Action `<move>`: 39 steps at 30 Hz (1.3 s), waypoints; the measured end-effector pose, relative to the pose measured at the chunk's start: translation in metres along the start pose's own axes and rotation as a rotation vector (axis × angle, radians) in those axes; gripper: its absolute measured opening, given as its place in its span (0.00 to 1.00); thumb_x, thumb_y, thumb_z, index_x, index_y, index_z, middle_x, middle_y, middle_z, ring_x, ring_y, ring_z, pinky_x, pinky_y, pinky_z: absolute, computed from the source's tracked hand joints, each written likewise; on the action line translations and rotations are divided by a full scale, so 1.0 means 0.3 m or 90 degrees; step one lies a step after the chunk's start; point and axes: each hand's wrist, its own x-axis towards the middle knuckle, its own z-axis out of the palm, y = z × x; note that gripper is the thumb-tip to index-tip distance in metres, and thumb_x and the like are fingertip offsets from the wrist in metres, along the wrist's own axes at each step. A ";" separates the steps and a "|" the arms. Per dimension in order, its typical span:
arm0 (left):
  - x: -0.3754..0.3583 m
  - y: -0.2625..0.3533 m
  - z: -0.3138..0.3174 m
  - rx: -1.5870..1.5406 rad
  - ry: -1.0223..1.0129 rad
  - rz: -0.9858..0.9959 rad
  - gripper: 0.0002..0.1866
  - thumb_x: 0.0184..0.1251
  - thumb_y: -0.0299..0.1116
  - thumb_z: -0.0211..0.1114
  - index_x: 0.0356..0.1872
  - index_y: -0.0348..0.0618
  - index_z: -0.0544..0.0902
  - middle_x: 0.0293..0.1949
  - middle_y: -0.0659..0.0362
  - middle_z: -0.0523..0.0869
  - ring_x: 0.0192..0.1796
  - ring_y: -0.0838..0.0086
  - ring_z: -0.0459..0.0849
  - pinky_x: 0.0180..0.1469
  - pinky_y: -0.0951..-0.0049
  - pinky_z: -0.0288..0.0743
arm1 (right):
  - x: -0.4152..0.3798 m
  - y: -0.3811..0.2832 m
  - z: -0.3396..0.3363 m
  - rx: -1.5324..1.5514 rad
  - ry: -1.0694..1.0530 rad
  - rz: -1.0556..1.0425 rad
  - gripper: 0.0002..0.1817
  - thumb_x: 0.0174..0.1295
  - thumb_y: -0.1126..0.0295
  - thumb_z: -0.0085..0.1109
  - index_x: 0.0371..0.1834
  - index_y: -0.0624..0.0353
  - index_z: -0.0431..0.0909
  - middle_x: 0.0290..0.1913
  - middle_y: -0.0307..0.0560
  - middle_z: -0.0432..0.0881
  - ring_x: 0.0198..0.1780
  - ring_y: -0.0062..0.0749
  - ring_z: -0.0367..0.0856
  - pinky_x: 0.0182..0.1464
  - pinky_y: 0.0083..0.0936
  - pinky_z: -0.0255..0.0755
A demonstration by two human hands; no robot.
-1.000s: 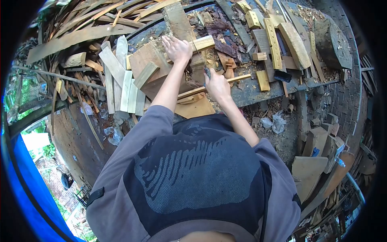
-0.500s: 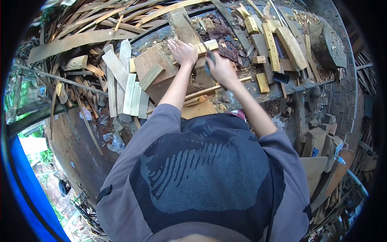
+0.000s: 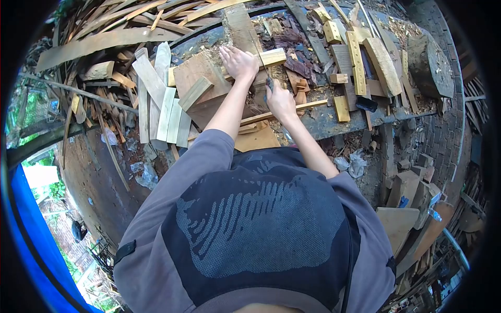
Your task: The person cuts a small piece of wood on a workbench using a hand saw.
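My right hand (image 3: 281,100) is closed around the handle of a handsaw (image 3: 261,58). Its thin blade points away from me and crosses a pale wooden bar (image 3: 275,56) just right of my other hand. My left hand (image 3: 240,63) presses down on that bar with its fingers stretched out, hiding the bar's middle. Under the bar, towards the left, lies a broad brown board (image 3: 189,73) with a short wood block (image 3: 196,93) on top. A long thin strip (image 3: 308,106) runs below my right hand.
Several pale planks (image 3: 169,115) lie at the left. On the right are a yellow bar with holes (image 3: 356,65), a dark phone-like object (image 3: 365,103) and a stump (image 3: 430,65). Scrap wood (image 3: 104,26) is heaped at the far left; dark bark pieces (image 3: 295,39) lie behind the bar.
My right hand has drawn the saw back towards me and slightly left, and more of the blade shows. My left hand stays on the bar. The view has shifted slightly.
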 end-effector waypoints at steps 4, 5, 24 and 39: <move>0.013 0.011 0.029 0.009 -0.001 -0.031 0.34 0.59 0.37 0.49 0.61 0.16 0.64 0.67 0.33 0.63 0.74 0.51 0.55 0.76 0.62 0.40 | -0.114 0.055 -0.018 0.000 -0.005 0.009 0.16 0.67 0.56 0.49 0.45 0.58 0.68 0.25 0.68 0.80 0.31 0.66 0.81 0.35 0.56 0.75; 0.021 0.018 0.015 0.010 -0.027 -0.051 0.34 0.59 0.37 0.49 0.61 0.16 0.64 0.67 0.33 0.64 0.74 0.51 0.55 0.76 0.62 0.41 | -0.156 0.068 -0.021 0.002 -0.007 0.015 0.16 0.67 0.56 0.49 0.45 0.57 0.68 0.24 0.68 0.80 0.30 0.66 0.81 0.34 0.56 0.75; 0.029 0.011 0.016 -0.018 -0.005 0.005 0.36 0.61 0.37 0.47 0.63 0.13 0.59 0.68 0.31 0.60 0.75 0.50 0.51 0.77 0.62 0.38 | -0.013 0.017 -0.007 0.057 -0.024 0.051 0.16 0.68 0.57 0.48 0.49 0.55 0.72 0.28 0.70 0.80 0.35 0.66 0.81 0.39 0.55 0.75; 0.088 0.032 0.003 -0.036 -0.031 -0.044 0.35 0.60 0.37 0.46 0.63 0.15 0.59 0.69 0.31 0.58 0.76 0.51 0.50 0.77 0.63 0.38 | -0.242 0.170 0.025 0.090 0.017 -0.040 0.19 0.66 0.57 0.50 0.58 0.48 0.72 0.27 0.67 0.80 0.32 0.64 0.82 0.38 0.53 0.76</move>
